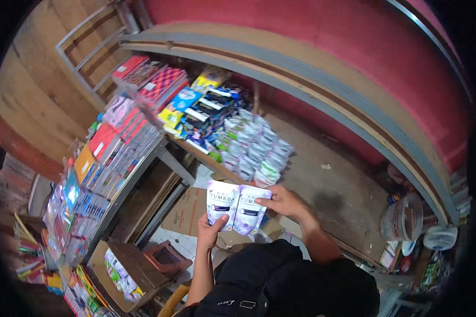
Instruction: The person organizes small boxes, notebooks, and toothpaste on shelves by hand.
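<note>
My left hand (212,229) is closed on a white-and-lilac pouch (221,198) lettered "YUMEDA", its thumb pressed on the front. A second lilac pouch (248,217) of the same kind is pinched at its right edge by my right hand (280,201). Both pouches are held upright side by side, their printed fronts towards me, touching or overlapping along the middle. Just beyond them, rows of similar small pouches (256,142) stand on a wooden shelf (322,168). What my fingers do behind the pouches is hidden.
Dark and yellow packets (203,113) and red plaid books (158,87) stand further left. Stacked notebooks (116,153) fill the left shelf. An open carton (140,264) of pouches sits low left. A clear tub (402,217) and white fan (440,238) are at right.
</note>
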`<action>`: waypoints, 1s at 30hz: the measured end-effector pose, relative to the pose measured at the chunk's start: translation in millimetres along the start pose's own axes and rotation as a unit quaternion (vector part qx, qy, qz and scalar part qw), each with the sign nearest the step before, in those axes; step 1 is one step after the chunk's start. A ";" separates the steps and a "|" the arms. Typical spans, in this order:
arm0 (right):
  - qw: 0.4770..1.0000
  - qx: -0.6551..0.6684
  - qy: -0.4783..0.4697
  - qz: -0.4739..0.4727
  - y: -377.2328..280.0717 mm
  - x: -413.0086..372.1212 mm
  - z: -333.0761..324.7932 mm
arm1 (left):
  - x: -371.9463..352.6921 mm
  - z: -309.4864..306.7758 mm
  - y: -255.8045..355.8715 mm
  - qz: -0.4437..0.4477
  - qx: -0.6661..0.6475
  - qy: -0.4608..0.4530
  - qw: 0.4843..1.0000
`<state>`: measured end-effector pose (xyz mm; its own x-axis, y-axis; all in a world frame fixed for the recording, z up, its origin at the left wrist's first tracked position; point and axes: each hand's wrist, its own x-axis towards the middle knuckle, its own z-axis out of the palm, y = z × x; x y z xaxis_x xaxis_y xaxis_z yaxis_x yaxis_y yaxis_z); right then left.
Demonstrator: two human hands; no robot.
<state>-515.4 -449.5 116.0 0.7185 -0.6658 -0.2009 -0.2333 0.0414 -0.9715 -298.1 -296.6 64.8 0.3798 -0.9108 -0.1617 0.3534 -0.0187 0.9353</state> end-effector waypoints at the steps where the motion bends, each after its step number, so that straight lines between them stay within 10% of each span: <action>1: 0.998 -0.004 0.034 0.051 -16.7 -22.8 -14.9 | 1.6 12.5 -3.8 -0.007 -0.023 0.000 1.000; 14: 0.861 -0.260 0.433 -0.062 27.9 -7.7 -185.0 | 21.2 33.9 3.8 -0.026 -0.139 -0.016 0.990; 22: 0.861 -0.244 0.421 -0.147 95.7 138.4 -210.2 | 1.4 15.9 -6.3 -0.014 -0.175 0.027 0.984; 30: 0.905 -0.257 0.338 -0.039 115.3 189.5 -199.4 | -15.7 12.4 1.0 0.005 -0.188 0.089 0.978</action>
<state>-536.7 -719.5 -9.0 0.2218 -0.9625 0.1564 -0.5985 -0.2610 -0.7574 -314.3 -287.5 72.2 0.5158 -0.8231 -0.2374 0.6254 0.1725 0.7610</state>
